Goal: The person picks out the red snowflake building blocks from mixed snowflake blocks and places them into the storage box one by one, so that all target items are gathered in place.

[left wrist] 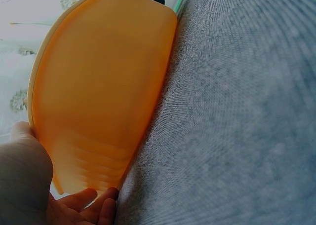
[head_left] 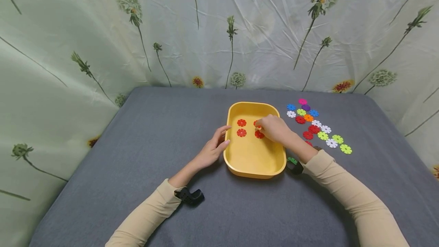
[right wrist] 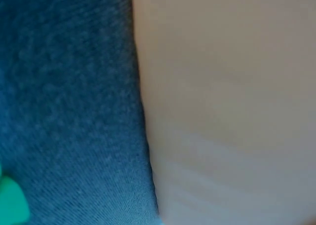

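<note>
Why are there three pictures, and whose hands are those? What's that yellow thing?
There's no robot: these are a person's two bare hands. One picture comes from a camera on the head, looking down; the others come from a camera on each wrist. The yellow tub stands on a grey cloth. The left hand holds its edge. The right hand reaches inside, at some red discs; I can't tell whether it pinches one. More colourful discs lie outside, right of the tub.

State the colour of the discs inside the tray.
The discs are red, shown best in the head view.
</note>
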Demonstrator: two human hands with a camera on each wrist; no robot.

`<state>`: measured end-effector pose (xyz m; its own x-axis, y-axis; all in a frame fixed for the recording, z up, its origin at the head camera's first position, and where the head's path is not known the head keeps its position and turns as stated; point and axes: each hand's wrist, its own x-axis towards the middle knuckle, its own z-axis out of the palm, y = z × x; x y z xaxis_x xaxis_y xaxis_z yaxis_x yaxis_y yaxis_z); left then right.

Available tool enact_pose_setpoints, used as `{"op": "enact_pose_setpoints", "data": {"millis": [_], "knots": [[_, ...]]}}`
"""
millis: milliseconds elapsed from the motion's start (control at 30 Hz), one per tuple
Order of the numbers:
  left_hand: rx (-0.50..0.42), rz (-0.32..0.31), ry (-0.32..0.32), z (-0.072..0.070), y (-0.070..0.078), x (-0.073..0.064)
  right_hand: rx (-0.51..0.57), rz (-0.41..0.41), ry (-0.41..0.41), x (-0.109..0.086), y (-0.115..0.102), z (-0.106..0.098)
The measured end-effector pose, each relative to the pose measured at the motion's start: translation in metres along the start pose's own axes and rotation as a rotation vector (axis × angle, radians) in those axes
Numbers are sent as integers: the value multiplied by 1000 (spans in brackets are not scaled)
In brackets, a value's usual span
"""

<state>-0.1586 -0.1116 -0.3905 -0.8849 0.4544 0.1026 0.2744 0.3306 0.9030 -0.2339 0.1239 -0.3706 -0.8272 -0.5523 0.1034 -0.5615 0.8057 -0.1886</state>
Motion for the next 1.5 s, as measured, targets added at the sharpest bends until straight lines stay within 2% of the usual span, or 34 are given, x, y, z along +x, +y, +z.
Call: {"op": "enact_pose_setpoints", "data": {"millis": [400,767,1133,1333,1500], "knots": [[9,-9,-8,0,1,-1,178,22,123,-7,3,-5],[12,-22,-14,-1,1,-1,238,52,283,-21,12,-12],[16,-32,-9,0,1,-1,272,70,386,-32,17,-18],[14,-36,-11,0,1,0,300,103,425,-39,28,-19],[18,-48,-14,0,2,-1,299,126,496,-44,37,-18]]}}
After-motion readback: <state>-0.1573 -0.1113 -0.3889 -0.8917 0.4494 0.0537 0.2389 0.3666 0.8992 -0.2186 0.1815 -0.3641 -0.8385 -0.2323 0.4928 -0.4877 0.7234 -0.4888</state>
